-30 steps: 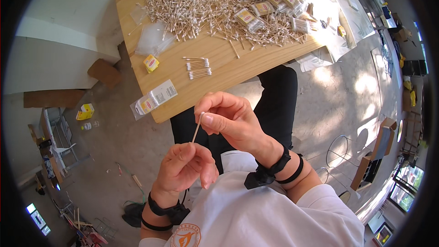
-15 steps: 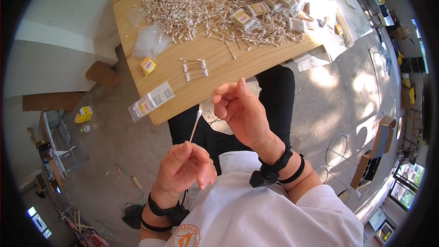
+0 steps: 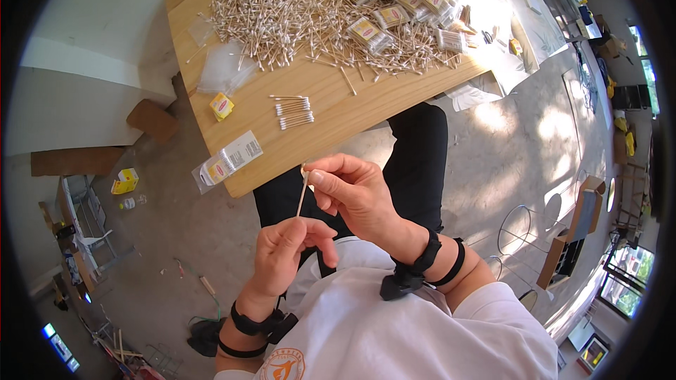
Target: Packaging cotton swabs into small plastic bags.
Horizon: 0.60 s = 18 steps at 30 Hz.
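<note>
A single cotton swab (image 3: 302, 198) stands nearly upright over my lap, its lower end pinched between the thumb and fingers of my left hand (image 3: 283, 252). The thumb and forefinger of my right hand (image 3: 358, 195) close on its upper tip, which they partly hide. Beyond my hands, on the wooden table (image 3: 324, 109), lies a small row of cotton swabs (image 3: 293, 112). A clear packet of swabs (image 3: 229, 160) overhangs the near left corner. Behind it sit yellow cards (image 3: 221, 105) and clear plastic bags (image 3: 227, 68).
A large heap of loose swabs (image 3: 282, 17) covers the table's far side. Filled swab packets (image 3: 393, 16) are piled on its right part. An open cardboard box (image 3: 574, 232) stands on the floor at right, and a yellow box (image 3: 125, 181) lies at left.
My right hand has come down and left, and its thumb and forefinger now meet the swab's upper tip. My left hand still holds the lower end.
</note>
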Each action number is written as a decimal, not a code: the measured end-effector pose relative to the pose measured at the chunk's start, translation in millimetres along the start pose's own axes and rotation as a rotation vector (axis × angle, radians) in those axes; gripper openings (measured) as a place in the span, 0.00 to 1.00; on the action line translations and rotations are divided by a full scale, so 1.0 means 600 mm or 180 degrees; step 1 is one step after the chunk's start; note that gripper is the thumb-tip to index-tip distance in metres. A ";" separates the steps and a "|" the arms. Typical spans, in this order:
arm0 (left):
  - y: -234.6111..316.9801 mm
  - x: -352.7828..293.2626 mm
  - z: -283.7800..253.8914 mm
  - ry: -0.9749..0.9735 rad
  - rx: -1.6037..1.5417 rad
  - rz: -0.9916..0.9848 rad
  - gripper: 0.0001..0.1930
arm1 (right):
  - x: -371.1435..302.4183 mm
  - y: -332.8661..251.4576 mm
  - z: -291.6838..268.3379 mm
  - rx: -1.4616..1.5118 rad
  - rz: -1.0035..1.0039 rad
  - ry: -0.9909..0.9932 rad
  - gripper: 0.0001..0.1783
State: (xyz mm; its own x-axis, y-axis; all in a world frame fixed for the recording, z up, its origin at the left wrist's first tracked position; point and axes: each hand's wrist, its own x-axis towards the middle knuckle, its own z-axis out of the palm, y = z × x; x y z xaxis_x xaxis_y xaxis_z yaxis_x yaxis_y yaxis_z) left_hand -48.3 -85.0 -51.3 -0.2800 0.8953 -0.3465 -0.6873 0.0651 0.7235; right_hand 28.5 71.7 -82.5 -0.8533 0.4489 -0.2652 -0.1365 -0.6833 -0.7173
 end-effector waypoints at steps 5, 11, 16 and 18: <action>0.005 0.001 0.015 0.0387 0.2022 0.0725 0.21 | -0.009 0.009 -0.012 0.0449 0.0926 -0.0570 0.07; 0.008 -0.003 0.014 0.0858 0.2619 0.0735 0.19 | -0.002 -0.023 -0.019 -0.1114 -0.0747 0.0094 0.11; 0.017 0.000 0.018 0.0861 0.2990 0.0820 0.16 | 0.002 -0.065 -0.017 -0.2812 -0.2405 -0.0618 0.20; 0.022 -0.001 0.018 0.0876 0.3086 0.0794 0.14 | 0.013 -0.074 -0.026 -0.3121 -0.2472 -0.0941 0.19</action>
State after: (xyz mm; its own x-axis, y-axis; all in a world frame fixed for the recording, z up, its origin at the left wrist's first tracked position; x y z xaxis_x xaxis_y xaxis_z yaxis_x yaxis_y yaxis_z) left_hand -49.7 -79.6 -35.2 -0.5674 0.8083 -0.1571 0.2112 0.3273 0.9210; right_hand 35.8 114.6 -63.0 -0.8128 0.3064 0.4954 -0.3278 0.4624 -0.8239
